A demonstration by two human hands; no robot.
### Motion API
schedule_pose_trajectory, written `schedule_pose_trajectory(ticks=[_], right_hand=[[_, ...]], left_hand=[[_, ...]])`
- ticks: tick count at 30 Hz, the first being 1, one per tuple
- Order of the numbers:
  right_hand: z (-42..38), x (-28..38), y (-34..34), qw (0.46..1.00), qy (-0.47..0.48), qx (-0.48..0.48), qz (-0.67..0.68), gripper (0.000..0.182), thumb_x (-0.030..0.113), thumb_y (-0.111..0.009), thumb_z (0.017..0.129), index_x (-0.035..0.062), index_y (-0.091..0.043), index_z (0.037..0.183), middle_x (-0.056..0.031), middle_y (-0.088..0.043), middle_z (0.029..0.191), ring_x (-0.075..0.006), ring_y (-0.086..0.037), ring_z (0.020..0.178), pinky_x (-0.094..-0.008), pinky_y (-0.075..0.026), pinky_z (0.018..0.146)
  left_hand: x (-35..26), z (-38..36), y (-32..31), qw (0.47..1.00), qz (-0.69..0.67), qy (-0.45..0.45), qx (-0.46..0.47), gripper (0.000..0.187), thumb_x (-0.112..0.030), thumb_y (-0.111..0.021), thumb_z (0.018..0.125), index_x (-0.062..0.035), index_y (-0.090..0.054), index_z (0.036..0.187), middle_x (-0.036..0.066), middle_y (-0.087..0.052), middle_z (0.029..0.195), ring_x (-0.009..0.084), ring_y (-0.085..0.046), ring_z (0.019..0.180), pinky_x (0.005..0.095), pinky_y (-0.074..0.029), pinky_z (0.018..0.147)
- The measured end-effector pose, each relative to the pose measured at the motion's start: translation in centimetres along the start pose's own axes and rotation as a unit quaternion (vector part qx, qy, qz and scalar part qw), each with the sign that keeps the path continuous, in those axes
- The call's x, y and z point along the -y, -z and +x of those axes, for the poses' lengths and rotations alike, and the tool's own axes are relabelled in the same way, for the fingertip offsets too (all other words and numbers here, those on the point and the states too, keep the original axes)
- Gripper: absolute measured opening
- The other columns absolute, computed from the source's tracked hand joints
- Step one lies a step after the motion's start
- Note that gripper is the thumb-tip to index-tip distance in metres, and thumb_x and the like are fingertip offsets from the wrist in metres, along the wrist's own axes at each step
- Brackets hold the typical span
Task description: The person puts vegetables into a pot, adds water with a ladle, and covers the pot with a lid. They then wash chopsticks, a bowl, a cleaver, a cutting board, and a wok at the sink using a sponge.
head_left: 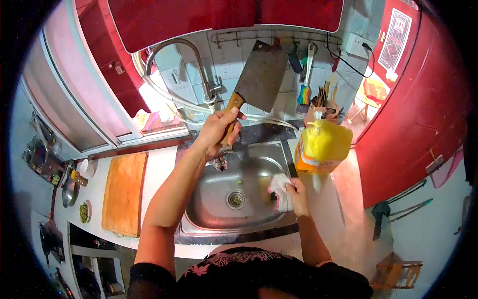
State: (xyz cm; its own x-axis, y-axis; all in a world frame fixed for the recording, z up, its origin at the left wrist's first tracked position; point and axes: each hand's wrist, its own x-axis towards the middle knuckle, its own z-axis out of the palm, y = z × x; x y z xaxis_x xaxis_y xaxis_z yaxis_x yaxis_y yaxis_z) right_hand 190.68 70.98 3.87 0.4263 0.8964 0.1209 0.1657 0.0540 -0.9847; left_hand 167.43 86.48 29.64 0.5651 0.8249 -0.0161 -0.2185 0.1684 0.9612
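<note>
My left hand (221, 130) is closed round the wooden handle of a cleaver (263, 74). The broad dark blade is raised in front of the tiled wall, tilted up to the right. Over the right side of the steel sink (199, 212), my right hand (298, 197) grips a white and pink dishcloth (281, 192), which hangs from the fingers. Below the hands, the drain (236, 200) shows in the basin with small green scraps near it. A curved faucet (196, 55) rises behind the sink, left of the cleaver.
A wooden cutting board (124, 194) lies left of the sink, beside a small bowl of green food (85, 212). To the right stands a large orange jug (311, 157) with a yellow bag (328, 142) over it. Utensils (326, 97) and a brush (304, 92) are by the wall.
</note>
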Motion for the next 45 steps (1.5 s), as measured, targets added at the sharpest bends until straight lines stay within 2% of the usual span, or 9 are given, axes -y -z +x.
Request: schedule_pose_trajectory(ticks=[15,19,23,29,34,40,41,43,45], right_hand=[[-0.2,5.9,1.1,0.996,0.027,0.061,0.056,0.012,0.007,-0.056,0.08,0.0007,-0.053,0.091,-0.0021,-0.054,0.074,-0.0089,-0.048,0.068,-0.0254,-0.042,0.062],[0.7,10.3,2.4,0.992,0.077,0.035,-0.091,0.015,0.007,-0.056,0.08,0.0009,-0.055,0.094,-0.0032,-0.056,0.075,-0.0103,-0.05,0.067,-0.0276,-0.043,0.061],[3.4,13.6,4.6,0.992,0.005,-0.095,0.081,0.01,0.009,-0.054,0.086,0.0057,-0.057,0.095,0.0027,-0.052,0.072,-0.0068,-0.045,0.061,-0.0216,-0.038,0.053],[10.3,19.9,10.5,0.905,0.281,-0.288,-0.141,0.026,0.023,-0.056,0.086,-0.0004,-0.056,0.097,-0.0061,-0.059,0.083,-0.0146,-0.054,0.077,-0.028,-0.045,0.07],[13.1,19.2,9.8,0.799,0.392,-0.17,-0.423,0.032,0.024,-0.055,0.085,0.0018,-0.052,0.108,-0.0152,-0.056,0.1,-0.0256,-0.055,0.09,-0.0343,-0.044,0.08],[8.8,8.6,0.4,0.894,0.281,0.085,-0.339,0.027,0.017,-0.059,0.082,0.0034,-0.053,0.105,-0.0126,-0.056,0.092,-0.0265,-0.054,0.086,-0.0366,-0.044,0.078],[6.9,7.1,-2.3,0.942,0.099,0.226,-0.229,0.026,0.016,-0.058,0.082,0.0023,-0.054,0.104,-0.0159,-0.058,0.095,-0.0298,-0.056,0.089,-0.0374,-0.044,0.079],[4.5,-0.1,-5.5,0.809,0.155,0.31,-0.475,0.034,0.02,-0.057,0.081,0.0002,-0.053,0.108,-0.0196,-0.06,0.096,-0.0334,-0.059,0.086,-0.0397,-0.046,0.076],[1.4,-3.4,-8.8,0.775,0.085,0.389,-0.49,0.034,0.02,-0.059,0.079,0.0016,-0.054,0.106,-0.0201,-0.06,0.095,-0.0346,-0.059,0.087,-0.0398,-0.046,0.076]], left_hand=[[2.0,6.1,3.5,1.0,-0.009,-0.02,0.016,0.038,-0.035,-0.048,0.09,0.002,-0.053,0.092,0.003,-0.051,0.056,0.0095,-0.04,0.037,0.0221,-0.034,0.039],[2.6,6.3,4.2,1.0,-0.008,-0.015,0.019,0.038,-0.036,-0.049,0.089,0.0014,-0.054,0.092,0.003,-0.052,0.056,0.0099,-0.041,0.037,0.0226,-0.034,0.039],[3.9,7.7,5.9,0.997,0.066,-0.026,-0.031,0.038,-0.038,-0.054,0.087,-0.0008,-0.058,0.091,0.002,-0.056,0.062,0.0094,-0.047,0.042,0.021,-0.036,0.042],[8.3,10.4,10.0,0.982,0.162,-0.01,-0.098,0.046,-0.042,-0.064,0.078,-0.0019,-0.057,0.099,0.005,-0.058,0.085,0.0105,-0.053,0.074,0.0217,-0.042,0.064],[7.7,9.1,10.5,0.954,0.259,-0.042,-0.146,0.052,-0.032,-0.067,0.075,0.0003,-0.051,0.112,0.011,-0.057,0.103,0.0192,-0.05,0.099,0.0329,-0.037,0.089],[5.4,-1.3,11.4,0.939,0.181,-0.189,-0.222,0.035,-0.02,-0.062,0.081,0.0015,-0.055,0.108,0.009,-0.06,0.098,0.0151,-0.055,0.094,0.0265,-0.041,0.085],[6.0,-4.1,11.8,0.936,0.137,-0.204,-0.251,0.033,-0.021,-0.062,0.082,0.001,-0.056,0.106,0.006,-0.061,0.093,0.0129,-0.056,0.086,0.0252,-0.042,0.081],[8.5,-10.1,13.9,0.934,0.089,-0.176,-0.298,0.024,-0.019,-0.061,0.082,-0.0005,-0.059,0.098,0.004,-0.06,0.084,0.0097,-0.053,0.077,0.0229,-0.042,0.071],[12.6,-16.6,16.3,0.936,0.009,-0.113,-0.333,0.018,-0.018,-0.058,0.083,-0.001,-0.06,0.09,0.004,-0.059,0.079,0.0102,-0.053,0.068,0.0211,-0.042,0.068]])
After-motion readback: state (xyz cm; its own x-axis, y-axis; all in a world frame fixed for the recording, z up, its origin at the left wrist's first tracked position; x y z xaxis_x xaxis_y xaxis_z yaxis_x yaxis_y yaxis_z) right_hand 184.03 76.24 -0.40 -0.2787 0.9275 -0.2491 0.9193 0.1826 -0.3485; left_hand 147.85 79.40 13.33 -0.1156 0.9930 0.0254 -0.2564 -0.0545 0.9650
